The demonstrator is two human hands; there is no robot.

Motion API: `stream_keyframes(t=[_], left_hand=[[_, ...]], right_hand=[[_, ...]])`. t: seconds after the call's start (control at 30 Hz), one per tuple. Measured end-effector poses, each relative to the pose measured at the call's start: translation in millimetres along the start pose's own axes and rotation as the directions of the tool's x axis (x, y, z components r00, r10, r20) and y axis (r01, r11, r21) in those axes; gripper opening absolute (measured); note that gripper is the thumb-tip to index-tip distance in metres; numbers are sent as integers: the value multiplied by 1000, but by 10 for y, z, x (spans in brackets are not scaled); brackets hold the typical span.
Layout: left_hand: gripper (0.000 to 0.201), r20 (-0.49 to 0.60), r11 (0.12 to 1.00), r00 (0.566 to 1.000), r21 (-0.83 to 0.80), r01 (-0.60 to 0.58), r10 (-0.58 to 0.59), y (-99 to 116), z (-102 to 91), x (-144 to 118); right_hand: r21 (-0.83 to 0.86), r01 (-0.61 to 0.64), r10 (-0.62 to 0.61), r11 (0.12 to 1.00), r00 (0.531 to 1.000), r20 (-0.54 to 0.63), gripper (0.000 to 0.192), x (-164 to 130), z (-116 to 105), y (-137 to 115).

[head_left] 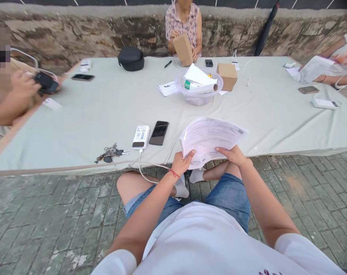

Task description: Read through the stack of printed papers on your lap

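Head view: left hand and right hand grip paper sheets, print unreadable.

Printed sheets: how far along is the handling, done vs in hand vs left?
Done: a rolled sheet and a folded sheet already sit in the clear bowl. In hand: both hands, left hand and right hand, grip the stack of printed sheets above the table edge. Left: the whole held stack looks flat and unrolled.

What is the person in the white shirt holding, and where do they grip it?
A stack of printed papers, held by its near edge: left hand at the lower left corner, right hand along the bottom edge.
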State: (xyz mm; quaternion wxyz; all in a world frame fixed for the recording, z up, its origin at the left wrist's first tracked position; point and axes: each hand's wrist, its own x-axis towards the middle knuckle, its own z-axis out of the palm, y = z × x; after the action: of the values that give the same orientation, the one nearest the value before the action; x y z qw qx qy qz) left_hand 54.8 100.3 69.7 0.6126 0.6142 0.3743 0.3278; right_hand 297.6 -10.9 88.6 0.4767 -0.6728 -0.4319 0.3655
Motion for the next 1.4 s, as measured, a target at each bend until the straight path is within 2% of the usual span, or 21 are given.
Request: stream_keyframes(t=[0.1,0.2,0.3,0.4,0.47,0.5,0.57,0.67,0.77,0.9,1.07,1.13,1.4], left_hand=[[56,52,945,988,-289,154,-145,-20,188,-179],[62,123,805,951,-508,306,-284,-183,369,-346],[61,164,684,880,-571,453,-446,-436,483,-475],[56,155,612,827,-602,514,-541,-667,530,-563],[54,137,584,814,-630,511,-564,-775,531,-593],[54,109,589,818,-640,493,-565,-814,523,-599],[52,-1,656,838,-624,425,-545,-871,493,-595],[45,-214,823,859,-464,329,-465,-919,434,-566],[43,-323,904,861,-308,296,-392,-941,404,-535],[42,-293,902,882,-343,263,-368,-929,420,-524],[45,-144,806,901,-521,282,-409,-898,430,-535],[46,-127,788,897,-541,295,-424,-896,422,-529],[39,-299,891,880,-383,243,-368,-872,440,-434]], right_hand=[[102,-60,67,993,996,-64,50,-191,-87,24],[19,-125,126,992,978,-167,50,-414,-137,82],[-113,-231,207,966,960,-187,50,-598,-132,220],[-2,-301,298,954,947,-117,49,-714,-93,431],[80,-349,355,934,932,-70,49,-765,-59,561],[93,-363,370,927,927,-63,49,-786,-43,612],[82,-366,371,927,927,-59,48,-821,-13,676],[47,-351,353,935,935,-43,49,-853,15,700],[17,-339,339,941,940,-31,51,-854,26,695],[-32,-314,311,949,948,-70,50,-831,23,714],[-48,-279,270,959,953,-139,47,-823,-4,757],[-52,-272,262,961,955,-142,47,-822,-17,749],[-53,-211,203,976,971,-128,45,-849,-48,635]])
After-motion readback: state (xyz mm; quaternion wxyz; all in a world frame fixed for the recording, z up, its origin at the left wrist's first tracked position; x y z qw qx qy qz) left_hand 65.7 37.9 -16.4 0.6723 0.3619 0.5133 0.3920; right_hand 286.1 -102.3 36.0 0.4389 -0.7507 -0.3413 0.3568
